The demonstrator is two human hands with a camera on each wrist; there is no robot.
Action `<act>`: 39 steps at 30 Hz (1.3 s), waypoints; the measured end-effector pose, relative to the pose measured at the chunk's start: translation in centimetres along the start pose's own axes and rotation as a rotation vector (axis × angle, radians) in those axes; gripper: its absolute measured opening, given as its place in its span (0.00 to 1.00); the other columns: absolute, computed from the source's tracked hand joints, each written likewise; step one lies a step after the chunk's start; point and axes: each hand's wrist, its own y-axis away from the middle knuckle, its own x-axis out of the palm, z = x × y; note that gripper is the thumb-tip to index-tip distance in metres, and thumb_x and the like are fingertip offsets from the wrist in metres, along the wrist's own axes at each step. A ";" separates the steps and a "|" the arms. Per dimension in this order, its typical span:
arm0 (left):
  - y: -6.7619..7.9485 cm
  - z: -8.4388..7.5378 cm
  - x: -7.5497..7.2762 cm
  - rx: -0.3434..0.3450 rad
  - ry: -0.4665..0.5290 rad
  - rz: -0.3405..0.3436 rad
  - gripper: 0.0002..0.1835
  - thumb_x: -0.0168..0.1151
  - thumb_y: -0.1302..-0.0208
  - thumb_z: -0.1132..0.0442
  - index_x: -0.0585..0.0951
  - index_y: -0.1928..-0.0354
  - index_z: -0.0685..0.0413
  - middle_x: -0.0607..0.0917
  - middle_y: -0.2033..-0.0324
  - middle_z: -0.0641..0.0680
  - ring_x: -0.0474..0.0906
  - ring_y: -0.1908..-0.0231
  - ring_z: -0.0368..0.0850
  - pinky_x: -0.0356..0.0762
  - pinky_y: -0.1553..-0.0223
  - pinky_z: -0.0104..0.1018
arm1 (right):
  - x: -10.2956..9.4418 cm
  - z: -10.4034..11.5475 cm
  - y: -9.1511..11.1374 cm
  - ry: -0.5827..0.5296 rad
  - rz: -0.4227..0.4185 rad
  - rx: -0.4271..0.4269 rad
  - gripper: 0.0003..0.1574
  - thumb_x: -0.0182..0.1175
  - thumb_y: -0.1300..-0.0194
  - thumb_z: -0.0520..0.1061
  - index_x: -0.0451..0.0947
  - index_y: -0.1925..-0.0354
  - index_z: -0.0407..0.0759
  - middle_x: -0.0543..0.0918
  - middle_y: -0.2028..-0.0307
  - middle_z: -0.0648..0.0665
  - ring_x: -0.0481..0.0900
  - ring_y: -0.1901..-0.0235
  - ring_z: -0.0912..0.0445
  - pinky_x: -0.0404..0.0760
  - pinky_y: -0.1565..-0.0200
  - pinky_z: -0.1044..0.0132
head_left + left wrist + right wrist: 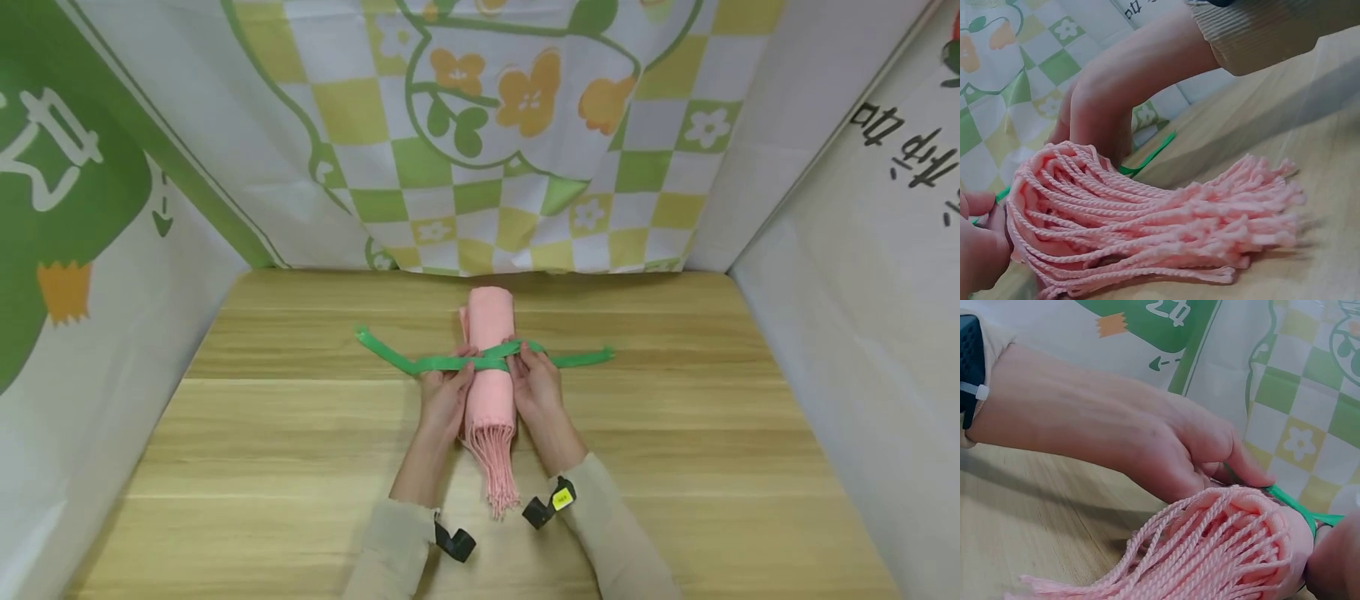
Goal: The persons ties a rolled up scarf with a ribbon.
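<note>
The left hand (446,397) and the right hand (540,387) are pinching the green ribbon (491,363) across the pink roll (491,397), possibly risking looseness if either side slips.

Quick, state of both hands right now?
Left hand: closed, pinching the green ribbon beside the pink roll.
Right hand: closed, pinching the ribbon, opposite side.

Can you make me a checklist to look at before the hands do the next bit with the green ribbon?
1. Pink roll lying on the table, rolled up: ok.
2. Green ribbon across the top of the roll: ok.
3. Left hand holding the ribbon: ok.
4. Right hand pinching the ribbon: ok.
5. Fringe away from the ribbon, at the end nearest the person: ok.
6. Ribbon knotted tight: cannot tell; fingers cover part of the crossing.
</note>
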 end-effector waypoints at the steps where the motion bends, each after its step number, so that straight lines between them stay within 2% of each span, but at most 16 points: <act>1: 0.0 0.0 0.1 0.011 -0.027 -0.007 0.20 0.52 0.31 0.79 0.70 0.39 0.79 0.79 0.42 0.70 0.82 0.45 0.48 0.76 0.40 0.31 | 0.0 0.0 0.0 0.004 0.005 -0.004 0.23 0.46 0.24 0.34 0.61 0.35 0.24 0.67 0.33 0.27 0.67 0.30 0.40 0.72 0.33 0.63; 5: -0.1 -0.2 0.3 0.023 -0.084 -0.069 0.16 0.54 0.30 0.76 0.74 0.43 0.80 0.85 0.49 0.67 0.85 0.52 0.45 0.81 0.46 0.30 | 0.1 0.1 0.0 -0.003 0.005 -0.012 0.18 0.46 0.24 0.34 0.68 0.40 0.27 0.68 0.34 0.27 0.68 0.31 0.40 0.76 0.36 0.64; 9: 0.1 -0.3 0.5 0.011 -0.065 -0.134 0.16 0.54 0.28 0.72 0.75 0.44 0.79 0.88 0.59 0.59 0.87 0.63 0.39 0.85 0.56 0.30 | 0.1 0.1 0.3 -0.019 -0.008 -0.013 0.11 0.47 0.24 0.35 0.74 0.51 0.31 0.76 0.41 0.30 0.70 0.32 0.40 0.77 0.38 0.61; 12: 0.1 -0.4 0.8 0.016 -0.064 -0.161 0.16 0.53 0.27 0.70 0.75 0.44 0.78 0.89 0.62 0.58 0.87 0.66 0.38 0.85 0.58 0.31 | 0.3 0.0 0.4 -0.009 -0.020 -0.026 0.11 0.47 0.23 0.36 0.76 0.54 0.32 0.79 0.45 0.31 0.71 0.33 0.39 0.77 0.37 0.59; 16: -0.1 -0.3 1.2 0.014 -0.063 -0.174 0.18 0.51 0.25 0.69 0.73 0.43 0.79 0.86 0.54 0.67 0.87 0.60 0.43 0.85 0.53 0.34 | 0.3 0.0 0.5 0.000 -0.037 -0.042 0.13 0.46 0.22 0.37 0.74 0.50 0.31 0.75 0.40 0.28 0.71 0.33 0.40 0.72 0.32 0.55; 19: -0.2 -0.1 1.3 -0.005 -0.030 -0.193 0.19 0.49 0.24 0.68 0.70 0.41 0.80 0.80 0.48 0.73 0.86 0.52 0.51 0.83 0.49 0.36 | 0.2 -0.1 0.4 -0.015 -0.037 -0.038 0.19 0.44 0.21 0.38 0.67 0.39 0.27 0.69 0.34 0.26 0.69 0.31 0.41 0.67 0.29 0.53; 22: -0.4 -0.2 1.5 -0.014 0.025 -0.205 0.21 0.47 0.23 0.67 0.67 0.39 0.81 0.77 0.46 0.77 0.82 0.45 0.60 0.82 0.47 0.38 | 0.2 -0.1 0.3 -0.046 -0.031 -0.033 0.26 0.42 0.21 0.40 0.60 0.32 0.26 0.69 0.34 0.27 0.68 0.30 0.42 0.66 0.28 0.52; 25: -0.6 -0.4 1.7 -0.020 0.074 -0.208 0.22 0.47 0.22 0.64 0.69 0.40 0.80 0.82 0.51 0.74 0.83 0.46 0.61 0.83 0.48 0.40 | 0.3 -0.1 0.3 -0.067 -0.019 -0.037 0.27 0.41 0.20 0.42 0.59 0.31 0.28 0.69 0.33 0.29 0.69 0.30 0.43 0.65 0.27 0.51; 28: -0.8 -0.6 1.8 -0.031 0.094 -0.208 0.21 0.48 0.23 0.62 0.72 0.43 0.78 0.87 0.61 0.65 0.88 0.55 0.55 0.85 0.51 0.41 | 0.3 0.0 0.3 -0.086 -0.019 -0.043 0.25 0.41 0.20 0.44 0.62 0.33 0.30 0.70 0.34 0.30 0.69 0.31 0.43 0.65 0.27 0.51; 31: -1.2 -0.7 1.8 -0.042 0.068 -0.200 0.20 0.49 0.23 0.62 0.74 0.45 0.77 0.88 0.68 0.58 0.89 0.61 0.49 0.85 0.54 0.41 | 0.4 0.0 0.1 -0.106 -0.026 -0.050 0.21 0.41 0.20 0.44 0.67 0.39 0.31 0.77 0.41 0.33 0.69 0.31 0.42 0.67 0.28 0.52; 35: -1.6 -0.9 1.6 -0.045 0.001 -0.183 0.18 0.50 0.23 0.64 0.74 0.46 0.78 0.88 0.69 0.56 0.89 0.64 0.46 0.86 0.56 0.38 | 0.3 0.2 -0.3 -0.135 -0.041 -0.053 0.16 0.43 0.20 0.43 0.72 0.48 0.34 0.83 0.55 0.39 0.71 0.33 0.42 0.69 0.30 0.53; 39: -2.0 -1.1 1.3 -0.045 -0.066 -0.166 0.17 0.51 0.24 0.66 0.76 0.47 0.78 0.87 0.69 0.56 0.88 0.66 0.44 0.87 0.59 0.35 | 0.2 0.4 -0.7 -0.123 -0.039 -0.042 0.14 0.45 0.21 0.42 0.70 0.47 0.34 0.84 0.58 0.40 0.79 0.41 0.46 0.71 0.31 0.53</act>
